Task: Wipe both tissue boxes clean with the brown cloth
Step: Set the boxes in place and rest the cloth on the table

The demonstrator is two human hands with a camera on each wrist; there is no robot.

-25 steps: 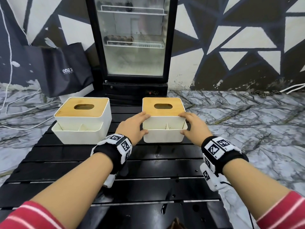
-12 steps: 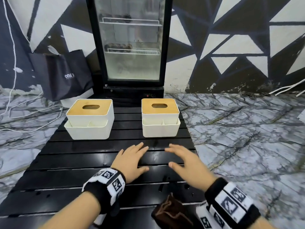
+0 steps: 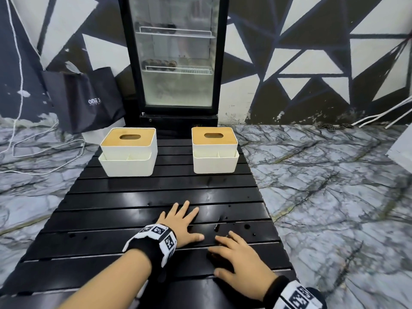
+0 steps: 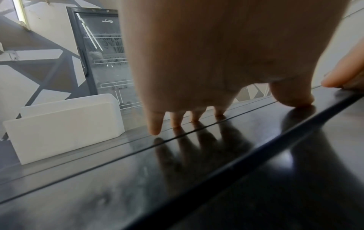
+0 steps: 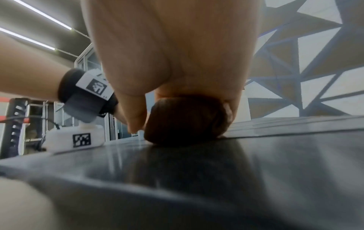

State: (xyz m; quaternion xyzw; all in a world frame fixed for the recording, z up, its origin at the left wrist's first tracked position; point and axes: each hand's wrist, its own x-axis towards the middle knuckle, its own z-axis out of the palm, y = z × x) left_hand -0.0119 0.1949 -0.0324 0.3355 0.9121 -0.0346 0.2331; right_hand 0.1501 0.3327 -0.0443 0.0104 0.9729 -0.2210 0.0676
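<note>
Two white tissue boxes with wooden lids stand at the far end of the black slatted table (image 3: 133,197): the left box (image 3: 129,161) and the right box (image 3: 215,161). Nothing touches either one. My left hand (image 3: 182,219) lies flat on the slats near the front, fingers spread, fingertips (image 4: 155,129) on the wood. My right hand (image 3: 236,257) is beside it, down over the brown cloth (image 5: 183,121). The thumb and fingers curl round the bunched cloth, which rests on the table. In the head view the hand hides most of the cloth.
A glass-door fridge (image 3: 178,56) stands behind the table. A black bag (image 3: 87,99) leans at the back left, with white cables (image 3: 44,150) on the marble floor (image 3: 323,186). The table's right edge runs close to my right hand.
Both hands have let go of the right box and drawn back to the near end. The right hand has come down onto the brown cloth; the left has settled flat on the slats.
</note>
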